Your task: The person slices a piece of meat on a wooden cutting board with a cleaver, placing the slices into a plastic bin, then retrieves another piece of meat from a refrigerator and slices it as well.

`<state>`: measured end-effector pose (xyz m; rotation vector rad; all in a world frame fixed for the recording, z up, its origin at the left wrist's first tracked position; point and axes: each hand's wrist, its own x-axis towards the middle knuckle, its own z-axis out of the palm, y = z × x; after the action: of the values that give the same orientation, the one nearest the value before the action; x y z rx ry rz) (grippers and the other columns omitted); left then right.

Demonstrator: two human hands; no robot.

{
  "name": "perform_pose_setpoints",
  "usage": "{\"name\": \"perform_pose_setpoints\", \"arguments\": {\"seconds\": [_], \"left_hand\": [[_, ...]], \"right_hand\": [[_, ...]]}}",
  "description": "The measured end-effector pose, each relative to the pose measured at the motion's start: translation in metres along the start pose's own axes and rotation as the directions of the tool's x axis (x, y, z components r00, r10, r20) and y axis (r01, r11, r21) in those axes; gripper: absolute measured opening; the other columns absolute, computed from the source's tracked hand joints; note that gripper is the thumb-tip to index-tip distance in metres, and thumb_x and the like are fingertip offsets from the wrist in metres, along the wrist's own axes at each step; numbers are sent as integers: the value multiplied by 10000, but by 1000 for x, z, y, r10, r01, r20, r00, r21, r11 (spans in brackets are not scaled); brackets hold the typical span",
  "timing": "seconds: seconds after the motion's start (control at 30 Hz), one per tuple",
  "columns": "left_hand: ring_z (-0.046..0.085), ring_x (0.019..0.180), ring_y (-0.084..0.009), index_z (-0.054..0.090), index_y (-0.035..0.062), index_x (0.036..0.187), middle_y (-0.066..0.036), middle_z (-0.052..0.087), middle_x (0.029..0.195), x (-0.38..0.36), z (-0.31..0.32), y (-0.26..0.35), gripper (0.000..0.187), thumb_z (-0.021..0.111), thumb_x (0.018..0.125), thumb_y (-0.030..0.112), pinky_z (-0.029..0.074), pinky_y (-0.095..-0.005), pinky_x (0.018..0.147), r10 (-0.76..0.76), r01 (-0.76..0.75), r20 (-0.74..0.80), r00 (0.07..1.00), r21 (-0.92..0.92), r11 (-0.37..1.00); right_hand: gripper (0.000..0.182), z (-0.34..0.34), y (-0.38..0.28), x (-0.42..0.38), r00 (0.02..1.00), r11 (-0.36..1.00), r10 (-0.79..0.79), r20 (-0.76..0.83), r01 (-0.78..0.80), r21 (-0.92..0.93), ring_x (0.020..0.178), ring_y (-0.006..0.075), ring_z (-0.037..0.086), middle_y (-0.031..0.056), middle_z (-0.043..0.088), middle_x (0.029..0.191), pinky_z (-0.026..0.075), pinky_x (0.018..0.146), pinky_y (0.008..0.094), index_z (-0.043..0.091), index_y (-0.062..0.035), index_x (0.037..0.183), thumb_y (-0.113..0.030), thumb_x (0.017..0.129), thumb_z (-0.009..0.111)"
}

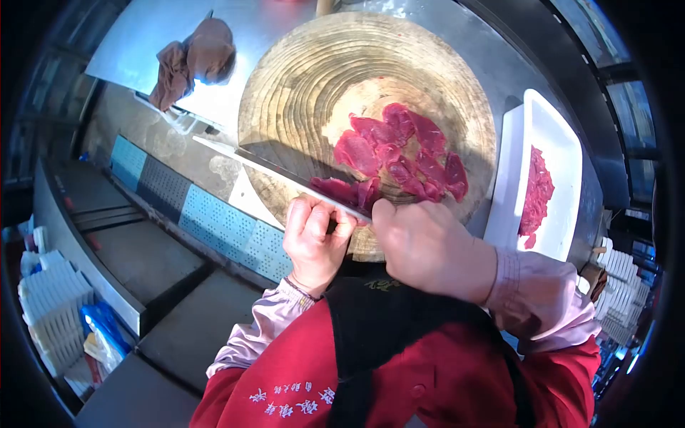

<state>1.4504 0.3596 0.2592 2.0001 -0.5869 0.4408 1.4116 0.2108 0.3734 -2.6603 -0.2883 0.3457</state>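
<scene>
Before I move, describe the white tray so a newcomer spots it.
Find the big round wooden block. Just right of it in the picture sits a deep white tray. Unlike the stacked white items farther right, it stands alone and holds a heap of red meat.

The left hand (315,239) is drawn in close to the torso, its fingers (303,214) curled and bunched, pointing to the far side. The left wrist (303,287) is nearly straight, above a forearm (260,328) that slants up from the near left. Just beside it, the right hand (428,246) is closed into a fist, back upward (its fingertips are hidden underneath). The right forearm (539,296) reaches leftward from the near right, elbow bent, and the right wrist (487,271) is low and fairly straight.
</scene>
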Motion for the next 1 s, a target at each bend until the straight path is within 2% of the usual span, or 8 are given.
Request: {"name": "perform_pose_setpoints", "arguments": {"seconds": [0.1, 0.2, 0.27, 0.5, 0.67, 0.77, 0.9, 1.0], "left_hand": [[585, 695, -235, 639, 34, 829, -89, 592, 815, -2, 2, -6, 218, 753, 654, -27, 497, -317, 607, -24, 24, -1, 1000, -45, 999], [623, 711, -184, 650, 31, 888, -98, 621, 873, -3, -3, -7, 178, 736, 736, -6, 510, -275, 622, 56, -56, 5, 998, 5, 998], [623, 718, -188, 646, 29, 885, -103, 620, 885, -5, -5, -5, 182, 741, 733, -1, 511, -278, 630, 34, -34, 29, 999, 0, 999], [583, 727, -230, 611, 27, 829, -87, 585, 875, -6, -2, 2, 206, 732, 678, -42, 498, -318, 647, -61, 61, 14, 998, -36, 997], [574, 705, -248, 606, 28, 804, -85, 573, 821, -1, -1, -1, 219, 731, 642, -51, 482, -330, 614, 15, -15, 10, 1000, 1, 1000], [570, 700, -249, 601, 29, 786, -84, 571, 798, 0, 1, -2, 224, 729, 622, -54, 479, -331, 614, -18, 18, -19, 1000, -19, 1000], [565, 684, -249, 593, 26, 754, -81, 568, 788, 5, -1, 1, 216, 727, 606, -57, 474, -333, 605, -15, 15, 11, 1000, -36, 999], [572, 678, -243, 600, 24, 757, -82, 575, 795, 7, 1, 0, 209, 727, 612, -57, 478, -328, 594, -21, 21, 19, 1000, -25, 999]], "right_hand": [[102, 0, 17, -24, 993, 1000, -23, -114, 24, 10, 545, 356, 618, 170, 580, 586, 499, 501, 445, 512, -11, 794, -55, 755, 596], [109, -3, 29, -57, 993, 994, 98, -67, -95, 58, 542, 374, 603, 172, 567, 571, 488, 507, 461, 514, -9, 820, -92, 818, 585], [160, -16, 22, -68, 969, 969, 247, 33, -248, 22, 559, 387, 602, 180, 571, 586, 476, 513, 477, 506, -5, 837, -148, 883, 562], [192, -21, 11, -94, 976, 981, 192, 105, -190, -32, 556, 371, 599, 165, 579, 606, 469, 506, 469, 498, -19, 834, -186, 897, 568], [136, -24, 15, -92, 991, 993, 106, 77, -102, -60, 529, 321, 588, 137, 559, 606, 465, 476, 428, 485, -27, 801, -108, 824, 590], [178, -28, 12, -87, 984, 990, 123, 126, -114, -78, 554, 381, 560, 166, 554, 633, 441, 519, 461, 490, -13, 829, -112, 849, 636], [185, -26, 13, -79, 981, 984, 127, 144, -106, -143, 546, 371, 564, 160, 550, 621, 440, 513, 454, 492, -12, 827, -109, 835, 650], [168, -22, 13, -53, 980, 992, 127, 153, -122, -40, 523, 383, 558, 168, 538, 586, 444, 513, 467, 490, -1, 818, -91, 841, 630]]}}
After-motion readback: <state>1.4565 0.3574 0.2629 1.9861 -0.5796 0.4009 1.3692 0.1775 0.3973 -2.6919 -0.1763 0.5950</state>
